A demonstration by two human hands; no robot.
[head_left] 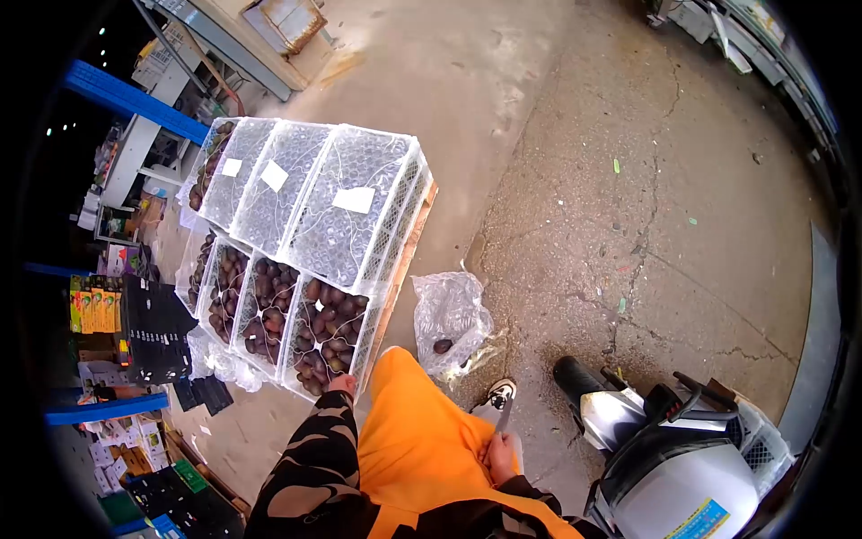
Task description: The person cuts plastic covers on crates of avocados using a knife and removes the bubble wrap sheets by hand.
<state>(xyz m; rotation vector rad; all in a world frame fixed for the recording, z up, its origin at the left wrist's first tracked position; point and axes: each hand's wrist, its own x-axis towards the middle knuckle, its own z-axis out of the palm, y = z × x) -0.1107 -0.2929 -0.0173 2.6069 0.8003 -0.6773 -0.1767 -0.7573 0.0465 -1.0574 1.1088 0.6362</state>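
Left hand [342, 384], grip unclear, reaches a crate [373, 325] of dark fruit [330, 338] as the right hand [500, 456] clasps a blade-like tool [506, 414], seemingly calling for care.

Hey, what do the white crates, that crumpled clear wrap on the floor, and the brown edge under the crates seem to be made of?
White crates: probably matte moulded plastic, given the lattice walls.
Crumpled wrap: likely glossy plastic film; it's see-through and catches light.
Brown edge: perhaps unpainted wood, judging by colour; grain isn't clear.
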